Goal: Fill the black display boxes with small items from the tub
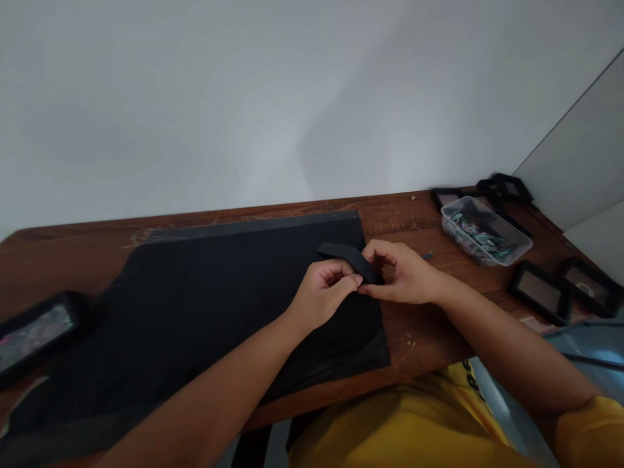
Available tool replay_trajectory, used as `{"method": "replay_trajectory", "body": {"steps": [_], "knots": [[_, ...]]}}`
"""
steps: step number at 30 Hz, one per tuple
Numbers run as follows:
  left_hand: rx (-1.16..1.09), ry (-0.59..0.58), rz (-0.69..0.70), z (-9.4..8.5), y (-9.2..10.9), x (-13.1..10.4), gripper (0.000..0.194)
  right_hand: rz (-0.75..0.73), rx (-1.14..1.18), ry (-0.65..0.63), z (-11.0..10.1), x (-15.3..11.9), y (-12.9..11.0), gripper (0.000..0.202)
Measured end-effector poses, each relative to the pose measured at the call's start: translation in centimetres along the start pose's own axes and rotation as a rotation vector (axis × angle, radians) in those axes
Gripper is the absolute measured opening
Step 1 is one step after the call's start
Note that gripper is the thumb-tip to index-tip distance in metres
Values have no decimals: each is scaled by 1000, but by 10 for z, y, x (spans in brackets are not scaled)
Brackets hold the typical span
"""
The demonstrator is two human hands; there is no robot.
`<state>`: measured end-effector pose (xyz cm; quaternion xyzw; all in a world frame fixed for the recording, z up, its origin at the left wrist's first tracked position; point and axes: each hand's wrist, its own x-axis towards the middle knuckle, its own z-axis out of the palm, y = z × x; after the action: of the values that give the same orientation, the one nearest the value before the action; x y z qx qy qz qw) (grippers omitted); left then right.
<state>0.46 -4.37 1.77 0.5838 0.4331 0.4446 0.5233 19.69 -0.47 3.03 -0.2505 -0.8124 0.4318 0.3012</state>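
Note:
Both hands meet over the right part of a black cloth (209,279) spread on the table. Between them is a small black folded piece (341,251), stiff-looking and bent at an angle; its exact kind does not show. My left hand (324,289) pinches its near edge between thumb and curled fingers. At its right end my right hand (402,273) grips it with the thumb below and the fingers above. The fingers hide part of the piece.
A clear plastic container (517,255) of small greenish pieces stands right on the wooden table (414,338). Black frames (539,290) lie around it. A black-edged object with a shiny face (36,335) sits at far left. A wall (219,104) rises behind.

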Motion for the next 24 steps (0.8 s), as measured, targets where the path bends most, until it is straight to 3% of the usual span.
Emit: {"method": "replay_trajectory", "body": {"steps": [6, 14, 19, 24], "knots": [[-41, 75, 59, 1, -6, -1, 21, 56, 46, 115, 6, -2, 2, 25], [99, 328, 222, 5, -6, -8, 10, -93, -76, 128, 9, -3, -4, 31], [148, 347, 230, 4, -4, -7, 12, -173, -197, 101, 8, -3, -5, 21], [179, 351, 231, 5, -3, -7, 12, -168, -184, 64, 8, -4, -5, 29]]}}
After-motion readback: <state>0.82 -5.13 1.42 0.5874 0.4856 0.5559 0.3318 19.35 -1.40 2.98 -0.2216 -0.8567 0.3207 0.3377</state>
